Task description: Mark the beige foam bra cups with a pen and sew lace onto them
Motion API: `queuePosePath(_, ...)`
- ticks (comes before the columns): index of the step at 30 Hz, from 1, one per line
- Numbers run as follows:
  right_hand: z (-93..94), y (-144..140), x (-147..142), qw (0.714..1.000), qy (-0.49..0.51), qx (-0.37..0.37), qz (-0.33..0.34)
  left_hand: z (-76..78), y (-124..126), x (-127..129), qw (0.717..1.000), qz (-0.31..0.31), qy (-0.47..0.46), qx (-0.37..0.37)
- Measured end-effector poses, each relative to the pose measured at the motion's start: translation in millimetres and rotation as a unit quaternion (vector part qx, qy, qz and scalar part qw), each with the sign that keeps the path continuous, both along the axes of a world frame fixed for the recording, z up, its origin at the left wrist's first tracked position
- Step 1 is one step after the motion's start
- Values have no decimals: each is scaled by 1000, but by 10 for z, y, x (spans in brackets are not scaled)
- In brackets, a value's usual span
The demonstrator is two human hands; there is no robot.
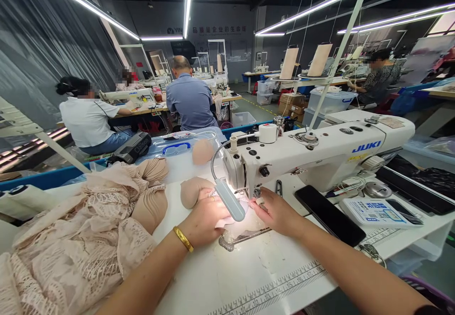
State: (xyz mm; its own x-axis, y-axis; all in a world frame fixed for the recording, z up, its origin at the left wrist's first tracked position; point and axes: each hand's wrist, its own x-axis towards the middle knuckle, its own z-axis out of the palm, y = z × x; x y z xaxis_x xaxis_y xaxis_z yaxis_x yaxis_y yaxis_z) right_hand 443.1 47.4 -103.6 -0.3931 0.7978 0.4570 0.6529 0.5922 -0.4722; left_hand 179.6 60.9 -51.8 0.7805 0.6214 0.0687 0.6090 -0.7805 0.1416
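My left hand, with a gold bangle on its wrist, is closed on a beige bra cup and its pale fabric. The lamp head hides some of its fingers. At the needle area of the white sewing machine, my right hand pinches the edge of the pale fabric. A slim grey lamp lights the fabric between the hands. Another beige cup lies on the clear plastic box lid behind.
Beige lace heaps at the left, beside stacked cups. Right of my right hand lie a black phone and a white box. Thread cones stand above the machine. Several people sit at other machines.
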Motion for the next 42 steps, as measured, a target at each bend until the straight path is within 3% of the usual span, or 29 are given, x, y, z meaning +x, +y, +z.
queuePosePath(7,61,-16,-18,999,19,-34,2,-12,-34,20,1000,-2,-4,6)
queuePosePath(19,48,-16,29,1000,20,16,7,-56,-56,4,1000,4,-14,-10)
queuePosePath(27,30,-21,37,1000,25,-6,17,-154,-36,-21,999,-2,-35,-4)
queuePosePath(37,43,-44,36,998,33,-34,45,-208,-114,-40,996,-12,-58,60)
queuePosePath(42,105,-79,12,997,-22,-28,76,-203,-196,-29,993,-22,-65,97)
